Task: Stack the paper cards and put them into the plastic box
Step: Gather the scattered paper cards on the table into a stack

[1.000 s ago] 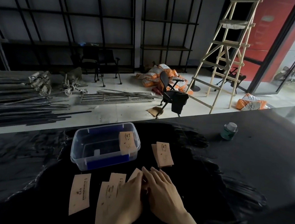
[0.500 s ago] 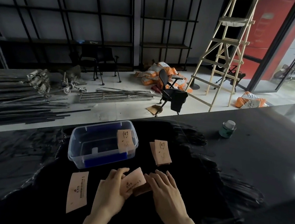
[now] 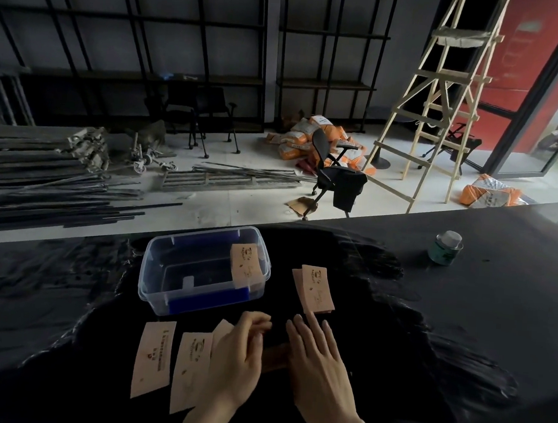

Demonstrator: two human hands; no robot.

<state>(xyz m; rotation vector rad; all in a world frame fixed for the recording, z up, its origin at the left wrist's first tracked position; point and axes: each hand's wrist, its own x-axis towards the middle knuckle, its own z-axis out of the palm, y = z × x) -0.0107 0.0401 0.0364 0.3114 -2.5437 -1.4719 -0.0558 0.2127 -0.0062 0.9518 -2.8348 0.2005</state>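
A clear plastic box (image 3: 151,288) stands on the black table, with one paper card (image 3: 246,265) leaning inside its right end. A small pile of cards (image 3: 316,289) lies to the right of the box. Two single cards (image 3: 154,358) (image 3: 192,368) lie flat at the front left. My left hand (image 3: 235,361) is curled over another card (image 3: 221,330), whose corner pokes out on its left. A darker card stack (image 3: 274,358) lies between my hands. My right hand (image 3: 319,364) rests flat with fingers spread against that stack's right edge.
A small green jar with a white lid (image 3: 445,247) stands far right on the table. The table's far edge (image 3: 404,218) runs behind the box. Beyond it the floor holds metal bars, an office chair (image 3: 333,179) and a wooden ladder (image 3: 440,100).
My left hand, which held a card up over the middle stack, has lowered and curled over it. My right hand has spread flat beside the stack.
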